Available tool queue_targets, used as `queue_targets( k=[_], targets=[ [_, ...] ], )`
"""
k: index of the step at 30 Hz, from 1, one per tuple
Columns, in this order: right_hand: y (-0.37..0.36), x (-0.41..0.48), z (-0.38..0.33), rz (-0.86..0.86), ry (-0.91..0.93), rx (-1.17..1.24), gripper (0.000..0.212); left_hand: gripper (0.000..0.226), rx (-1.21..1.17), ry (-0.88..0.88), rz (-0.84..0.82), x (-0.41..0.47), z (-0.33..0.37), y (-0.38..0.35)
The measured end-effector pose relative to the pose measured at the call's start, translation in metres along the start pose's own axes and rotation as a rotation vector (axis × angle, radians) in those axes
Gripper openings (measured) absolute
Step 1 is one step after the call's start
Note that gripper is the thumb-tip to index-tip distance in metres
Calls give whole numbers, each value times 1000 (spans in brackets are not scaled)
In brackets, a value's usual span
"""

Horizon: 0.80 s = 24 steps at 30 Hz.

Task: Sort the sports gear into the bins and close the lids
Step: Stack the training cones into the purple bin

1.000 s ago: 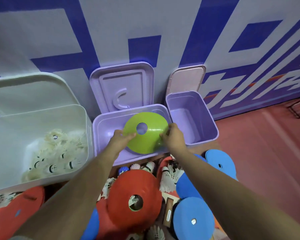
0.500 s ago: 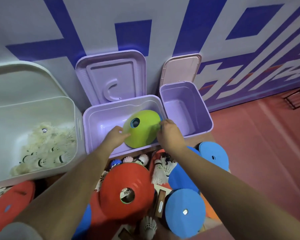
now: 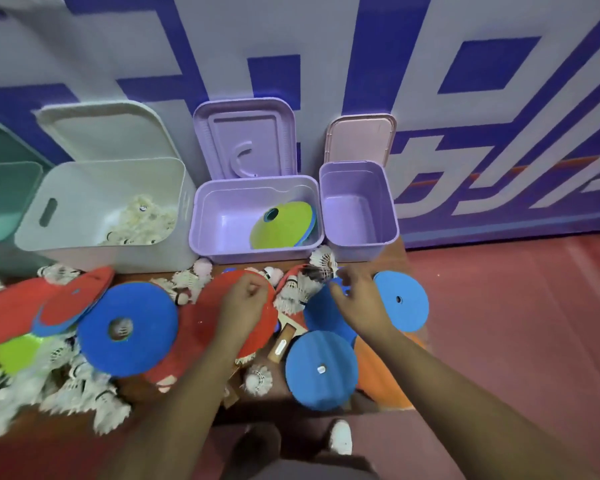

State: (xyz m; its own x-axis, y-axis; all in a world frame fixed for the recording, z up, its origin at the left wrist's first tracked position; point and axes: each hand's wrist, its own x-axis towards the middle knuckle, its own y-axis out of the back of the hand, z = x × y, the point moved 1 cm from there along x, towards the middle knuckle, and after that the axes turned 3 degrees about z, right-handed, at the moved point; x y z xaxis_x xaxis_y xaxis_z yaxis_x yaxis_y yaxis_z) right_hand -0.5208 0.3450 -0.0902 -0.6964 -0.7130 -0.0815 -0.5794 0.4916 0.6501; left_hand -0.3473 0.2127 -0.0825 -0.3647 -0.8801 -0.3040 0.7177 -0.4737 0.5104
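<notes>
Nearest: blue disc (image 3: 321,370) lies flat. Left hand (image 3: 245,304) sits curled on red disc (image 3: 201,327); whether it grips or only rests, cannot tell. Right hand (image 3: 359,301), fingers loosely bent, holds nothing, over second blue disc (image 3: 321,315) beside shuttlecocks (image 3: 300,289). Beyond: green disc (image 3: 284,225) leans tilted inside middle purple bin (image 3: 229,255); its lid (image 3: 245,140) stands open against the wall.

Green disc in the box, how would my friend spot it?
Along the wall, find the wide purple bin between the white bin and the small purple bin. The green disc lies at its right end. It is the only green disc inside a bin.
</notes>
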Motion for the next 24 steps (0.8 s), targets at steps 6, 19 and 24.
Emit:
queue_targets(
  k=[6,19,24],
  targets=[
    [-11,-61,55,-295,-85,-169,36,13,238,145,-152,-69,-49,-40],
    [-19,-91,85,-409,-135,-20,44,17,4,406,-145,-97,-85,-81],
    [-1,-82,78,-309,-120,160,20,16,-360,274,-129,-98,-52,-62]
  ],
)
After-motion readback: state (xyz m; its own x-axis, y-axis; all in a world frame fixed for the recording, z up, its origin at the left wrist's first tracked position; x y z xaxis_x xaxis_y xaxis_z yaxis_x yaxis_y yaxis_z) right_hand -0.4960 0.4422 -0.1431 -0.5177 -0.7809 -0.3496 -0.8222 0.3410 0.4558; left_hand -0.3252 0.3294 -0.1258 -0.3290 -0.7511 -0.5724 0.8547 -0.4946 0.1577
